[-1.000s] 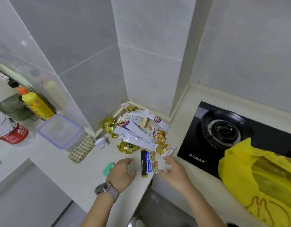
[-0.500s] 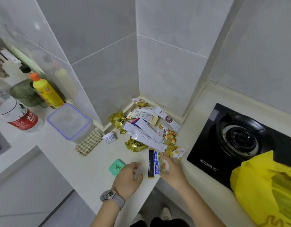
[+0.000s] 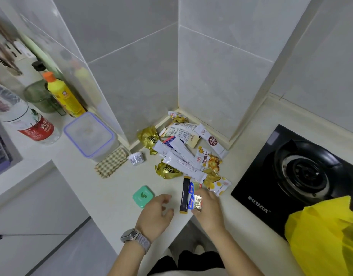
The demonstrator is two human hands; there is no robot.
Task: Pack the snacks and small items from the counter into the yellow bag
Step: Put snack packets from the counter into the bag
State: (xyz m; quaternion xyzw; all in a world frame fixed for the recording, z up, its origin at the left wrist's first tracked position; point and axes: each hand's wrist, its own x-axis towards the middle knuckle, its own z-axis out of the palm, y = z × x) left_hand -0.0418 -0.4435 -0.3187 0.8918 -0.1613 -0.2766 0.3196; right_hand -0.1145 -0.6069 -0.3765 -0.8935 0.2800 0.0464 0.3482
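A heap of snack packets (image 3: 188, 156) lies in the counter corner: white sachets, gold foil wrappers and yellow chestnut bags. At its near end my right hand (image 3: 208, 208) pinches a small silvery packet with blue print (image 3: 195, 202), just off the counter. A black stick sachet (image 3: 184, 194) lies beside it. My left hand (image 3: 155, 216), watch on its wrist, hovers with relaxed fingers next to a small green case (image 3: 143, 196). The yellow bag (image 3: 326, 236) sits crumpled at the lower right, partly on the stove.
A black gas stove (image 3: 299, 176) stands right of the heap. To the left are a white jar (image 3: 136, 158), a checked cloth (image 3: 112, 164), a clear lidded box (image 3: 90, 134), a yellow bottle (image 3: 62, 94) and a water bottle (image 3: 28, 120). The counter edge (image 3: 183, 218) runs under my hands.
My right hand moved left onto the small silvery packet and picked it up between its fingers. My left hand stayed beside the green case. The view shifted slightly left.
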